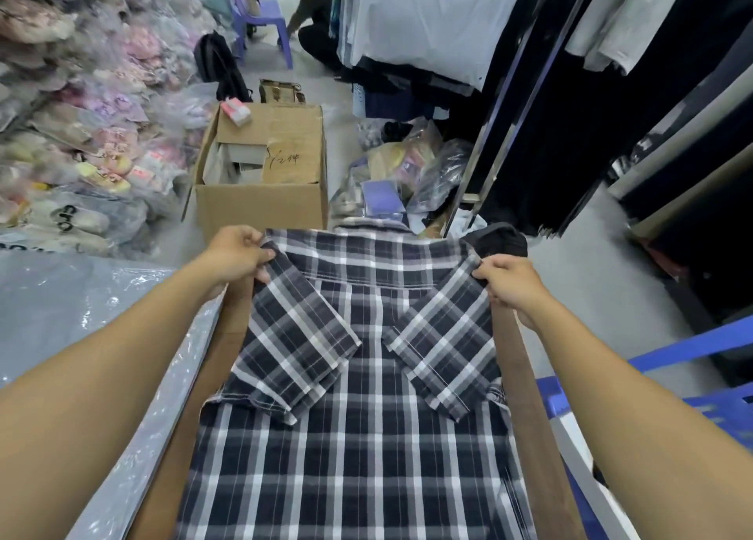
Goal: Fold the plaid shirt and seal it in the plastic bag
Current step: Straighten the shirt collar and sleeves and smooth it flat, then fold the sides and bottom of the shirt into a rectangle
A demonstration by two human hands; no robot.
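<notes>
The plaid shirt (pixel 358 437) lies back-side up on a brown board (pixel 525 376), its hem nearest the viewer and its collar at the far end; everything else is placed here relative to it. Both short sleeves are folded inward over the shirt's back, their cuffs angled toward the middle without touching each other. To the shirt's left, just beside the board, lies a sheet of clear plastic bag (pixel 102 336), shiny and wrinkled, over grey cloth. To its right stands a blue plastic chair (pixel 692 376), partly hidden by a forearm. At the shirt's far left shoulder the left hand (pixel 236 254) is closed in a pinch on the fabric at the top of the folded sleeve. At the far right shoulder the right hand (pixel 509 285) pinches the cloth likewise, fingers curled over the shoulder edge. Beyond the collar, on the floor, sits an open cardboard box (pixel 265 172) with handwriting on one flap and a small pink packet (pixel 236 111) on its far left corner. Left of the box, heaps of bagged garments (pixel 81 111) rise up. Right of the shirt and farther off, dark and pale clothes hang on a rack (pixel 529 50). Farthest away, a person (pixel 313 22) crouches beside a purple chair (pixel 260 18).
</notes>
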